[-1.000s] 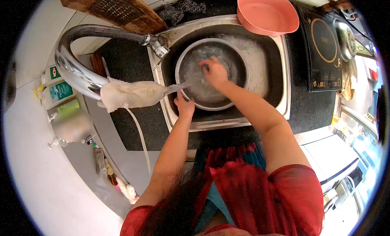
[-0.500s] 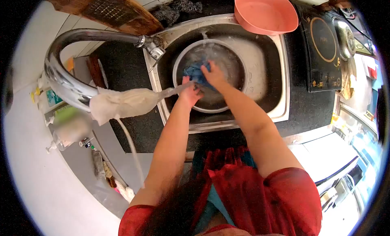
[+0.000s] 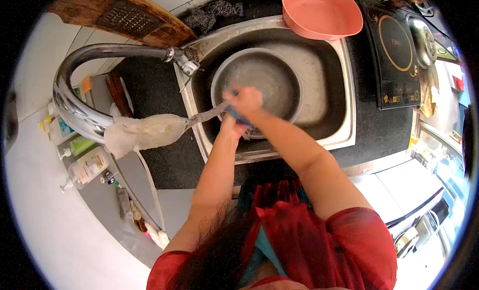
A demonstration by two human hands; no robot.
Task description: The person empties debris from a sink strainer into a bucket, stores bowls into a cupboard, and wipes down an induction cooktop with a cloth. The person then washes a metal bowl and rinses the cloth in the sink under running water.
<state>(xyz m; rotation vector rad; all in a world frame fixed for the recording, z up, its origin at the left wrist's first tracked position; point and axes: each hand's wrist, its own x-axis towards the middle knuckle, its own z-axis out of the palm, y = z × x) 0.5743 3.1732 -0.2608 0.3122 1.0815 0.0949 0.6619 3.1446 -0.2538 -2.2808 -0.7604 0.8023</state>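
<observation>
A blue cloth is bunched between my two hands at the left part of a round metal basin. My right hand is closed round its upper part, slightly blurred by motion. Below it, my left hand grips the lower part near the basin's front rim. Water runs from the tap, through the pale cloth sleeve tied on its end, onto the cloth and hands. Some water lies in the basin.
The basin stands in a steel sink. A pink tub rests on the sink's back right corner. To the right is a black induction cooker. A wooden board with a grater leans at the back left; pump bottles stand left.
The blue cloth has come up out of the basin's water toward its front left rim. My right hand has moved left and down and closed on it; my left hand now grips it too.
</observation>
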